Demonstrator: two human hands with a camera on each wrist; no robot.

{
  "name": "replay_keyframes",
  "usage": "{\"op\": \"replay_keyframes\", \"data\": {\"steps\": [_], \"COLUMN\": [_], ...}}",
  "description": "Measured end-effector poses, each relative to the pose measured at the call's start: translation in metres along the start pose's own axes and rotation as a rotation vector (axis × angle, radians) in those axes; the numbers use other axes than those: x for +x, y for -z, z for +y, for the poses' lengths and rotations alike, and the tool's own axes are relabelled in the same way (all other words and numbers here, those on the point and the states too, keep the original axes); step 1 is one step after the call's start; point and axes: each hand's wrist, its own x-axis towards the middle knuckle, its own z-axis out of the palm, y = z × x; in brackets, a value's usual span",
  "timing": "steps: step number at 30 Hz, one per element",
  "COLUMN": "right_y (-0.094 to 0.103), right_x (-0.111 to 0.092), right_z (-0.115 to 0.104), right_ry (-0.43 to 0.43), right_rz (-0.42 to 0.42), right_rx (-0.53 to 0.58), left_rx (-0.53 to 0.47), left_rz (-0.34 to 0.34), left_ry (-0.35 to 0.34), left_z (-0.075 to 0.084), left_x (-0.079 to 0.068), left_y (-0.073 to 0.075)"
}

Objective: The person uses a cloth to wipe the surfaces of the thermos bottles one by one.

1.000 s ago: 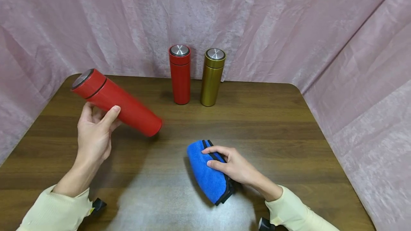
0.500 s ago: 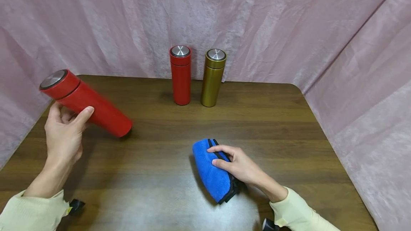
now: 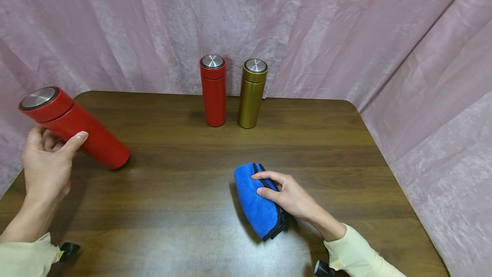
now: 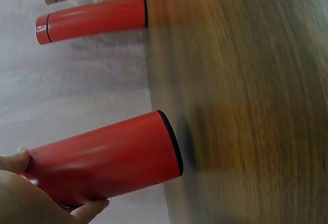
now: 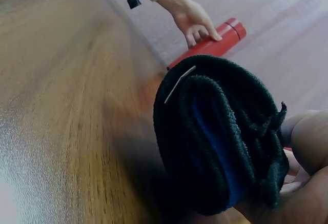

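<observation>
My left hand [image 3: 48, 166] grips a large red thermos flask [image 3: 88, 131] round its body. The flask leans over, its silver-topped lid up at the left and its base down at the right. In the left wrist view the flask's dark base edge [image 4: 172, 143] appears a little off the wooden table. My right hand [image 3: 290, 195] holds a folded blue cloth [image 3: 255, 202] with black edging, thumb and forefinger on its upper side. From the right wrist view the cloth's rolled folds [image 5: 210, 137] show end-on, and it seems raised slightly above the tabletop.
A smaller red thermos flask [image 3: 213, 97] and a gold one [image 3: 251, 99] stand upright side by side near the back edge of the wooden table [image 3: 173, 200]. Pink curtains [image 3: 153, 25] hang behind the table and along its right side.
My left hand has carried the large red flask leftward, still tilted. My right hand and the blue cloth have shifted slightly to the right in view.
</observation>
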Motion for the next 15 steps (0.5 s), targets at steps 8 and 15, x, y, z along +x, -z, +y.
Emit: {"op": "replay_keyframes", "data": {"steps": [8, 15], "right_y": [0.003, 0.006], "right_x": [-0.002, -0.002], "right_z": [0.002, 0.004], "right_ry": [0.008, 0.021], "right_rz": [0.018, 0.026], "right_rx": [0.019, 0.014], "left_rx": [0.123, 0.143], "left_rz": [0.01, 0.026], "left_ry": [-0.052, -0.023], "left_z": [0.001, 0.001], "left_x": [0.006, 0.008], "left_y": [0.009, 0.015]}}
